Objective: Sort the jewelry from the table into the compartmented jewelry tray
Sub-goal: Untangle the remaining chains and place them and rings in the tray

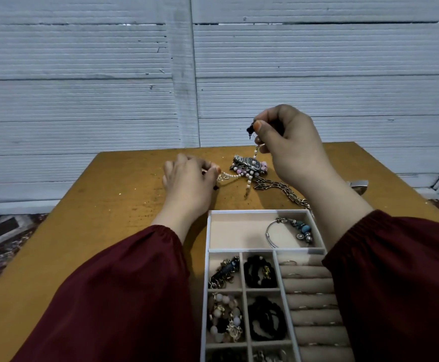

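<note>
The face of the silver metal link-band watch is showing too small and blurred for any writing to be read.

The right hand is hovering above the brown wooden table, wrist bent, thumb and forefinger pinching a small dark beaded piece. The white pearl strand with little gold hearts is hanging from under its lower fingers onto the watch, then running left to the left hand, which is resting on the table with curled fingers pinching the strand's end.

A dark metal chain is lying beside the watch, its far end passing behind the right forearm. The white-framed, beige-lined compartmented tray is sitting near the person, with its lower edge cut off and its ring rolls partly covered by the dark red sleeve.
</note>
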The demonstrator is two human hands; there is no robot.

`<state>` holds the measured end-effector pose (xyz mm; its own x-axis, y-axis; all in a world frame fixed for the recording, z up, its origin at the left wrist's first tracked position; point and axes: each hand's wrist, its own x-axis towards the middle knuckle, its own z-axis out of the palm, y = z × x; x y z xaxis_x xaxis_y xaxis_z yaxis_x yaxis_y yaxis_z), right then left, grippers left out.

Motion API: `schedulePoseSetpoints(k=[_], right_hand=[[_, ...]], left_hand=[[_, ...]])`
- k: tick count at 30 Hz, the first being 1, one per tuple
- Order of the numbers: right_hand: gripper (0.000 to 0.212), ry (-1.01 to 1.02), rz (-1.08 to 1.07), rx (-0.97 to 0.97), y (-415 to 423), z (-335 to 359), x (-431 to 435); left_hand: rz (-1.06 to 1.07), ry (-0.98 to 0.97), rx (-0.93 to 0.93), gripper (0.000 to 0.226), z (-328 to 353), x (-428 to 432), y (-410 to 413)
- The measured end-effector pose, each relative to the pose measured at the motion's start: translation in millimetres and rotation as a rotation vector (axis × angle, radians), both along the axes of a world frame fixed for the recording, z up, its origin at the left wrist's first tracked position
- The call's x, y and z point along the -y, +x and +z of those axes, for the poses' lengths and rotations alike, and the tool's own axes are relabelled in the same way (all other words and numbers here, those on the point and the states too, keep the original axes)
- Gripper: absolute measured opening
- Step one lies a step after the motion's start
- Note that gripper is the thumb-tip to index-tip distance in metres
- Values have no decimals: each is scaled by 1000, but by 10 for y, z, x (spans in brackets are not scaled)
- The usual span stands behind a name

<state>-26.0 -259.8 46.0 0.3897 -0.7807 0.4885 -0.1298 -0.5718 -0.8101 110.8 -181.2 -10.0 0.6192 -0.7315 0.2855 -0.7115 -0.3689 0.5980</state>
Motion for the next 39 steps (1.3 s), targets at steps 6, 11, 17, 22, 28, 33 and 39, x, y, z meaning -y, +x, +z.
schedulePoseSetpoints(k=[6,11,17,22,28,33,39], right_hand=[[7,3,6,8,-202,130,-171],[6,-6,-19,38,-401,292,-326],[6,3,-18,74,-600,460,-555],[6,-4,-6,114,-752,539,-810],[8,18,2,171,-939,551,-1109],[6,46,38,225,-1057,526,-1373],[3,93,70,237,-1142,413,-1610]], left_hand=[[-107,-121,-45,20,153,-109,-98],[-154,-217,-77,13,403,-224,-206],[-205,-324,-202,11,733,-479,-387],[-248,-422,-512,11,916,-770,-571],[-260,-527,-635,14,1020,-1088,-813],[-233,-569,-624,16,987,-1331,-950],[-213,-596,-655,16,816,-1585,-1096]])
